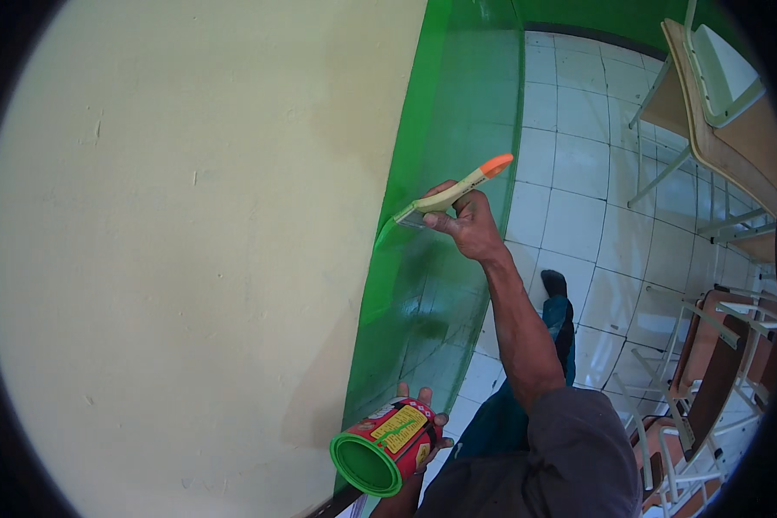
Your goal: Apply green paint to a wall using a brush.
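My right hand (468, 223) is closed around the pale handle of a paintbrush (449, 198), which has an orange end. The brush's bristles touch the wall at the upper edge of a green painted band (440, 112), where the cream wall (190, 259) begins. Wet-looking green streaks lie by the bristles. Lower down, my left hand (440, 428) grips a red paint can (399, 432) from its far side, fingers wrapped round it. The can is tilted, its green-smeared rim facing me and green paint inside.
White floor tiles (576, 155) run along the wall to the right. Wooden chairs with pale metal frames stand at the right, one (678, 104) farther off and several stacked or crowded chairs (708, 371) nearer. My leg and dark-socked foot (554, 283) are on the tiles.
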Available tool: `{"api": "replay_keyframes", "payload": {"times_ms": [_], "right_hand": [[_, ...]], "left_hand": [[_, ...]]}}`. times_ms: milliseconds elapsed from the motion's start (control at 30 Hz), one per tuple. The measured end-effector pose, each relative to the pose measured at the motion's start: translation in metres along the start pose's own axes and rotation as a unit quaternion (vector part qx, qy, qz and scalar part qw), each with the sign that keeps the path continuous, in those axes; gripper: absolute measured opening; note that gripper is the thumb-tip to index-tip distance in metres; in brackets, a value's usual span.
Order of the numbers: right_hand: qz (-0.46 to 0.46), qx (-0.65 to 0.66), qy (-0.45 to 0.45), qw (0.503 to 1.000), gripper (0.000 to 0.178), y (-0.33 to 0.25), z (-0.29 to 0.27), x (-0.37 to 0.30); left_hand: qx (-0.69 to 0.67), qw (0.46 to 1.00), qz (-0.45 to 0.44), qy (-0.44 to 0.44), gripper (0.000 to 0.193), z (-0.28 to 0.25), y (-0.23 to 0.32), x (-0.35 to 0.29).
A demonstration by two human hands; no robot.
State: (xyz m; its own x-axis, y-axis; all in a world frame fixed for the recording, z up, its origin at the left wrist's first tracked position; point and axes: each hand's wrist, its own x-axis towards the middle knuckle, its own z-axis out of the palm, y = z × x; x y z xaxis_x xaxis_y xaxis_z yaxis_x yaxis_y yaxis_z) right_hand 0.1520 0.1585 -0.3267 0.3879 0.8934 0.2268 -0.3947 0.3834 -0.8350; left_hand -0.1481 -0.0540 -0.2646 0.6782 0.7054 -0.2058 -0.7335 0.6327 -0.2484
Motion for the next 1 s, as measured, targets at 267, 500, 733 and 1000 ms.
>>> {"api": "replay_keyframes", "payload": {"times_ms": [267,500,733,1000], "right_hand": [[-0.019,-0.025,0.034,0.999,0.035,0.006,0.001,0.007],[-0.079,-0.016,0.26,0.962,0.028,-0.009,-0.004,0.007],[-0.195,-0.014,0.326,0.925,0.023,0.015,0.011,-0.008],[-0.244,-0.087,0.288,0.922,0.034,0.053,0.05,-0.039]], "left_hand": [[0.0,1.0,-0.012,-0.022,0.065,-0.006,0.005,0.001],[0.006,1.0,-0.005,0.007,0.068,0.014,-0.006,0.002],[0.009,0.999,-0.029,-0.024,0.071,0.0,0.006,0.001],[0.025,0.999,-0.042,0.02,0.071,-0.012,0.03,-0.022]]}}
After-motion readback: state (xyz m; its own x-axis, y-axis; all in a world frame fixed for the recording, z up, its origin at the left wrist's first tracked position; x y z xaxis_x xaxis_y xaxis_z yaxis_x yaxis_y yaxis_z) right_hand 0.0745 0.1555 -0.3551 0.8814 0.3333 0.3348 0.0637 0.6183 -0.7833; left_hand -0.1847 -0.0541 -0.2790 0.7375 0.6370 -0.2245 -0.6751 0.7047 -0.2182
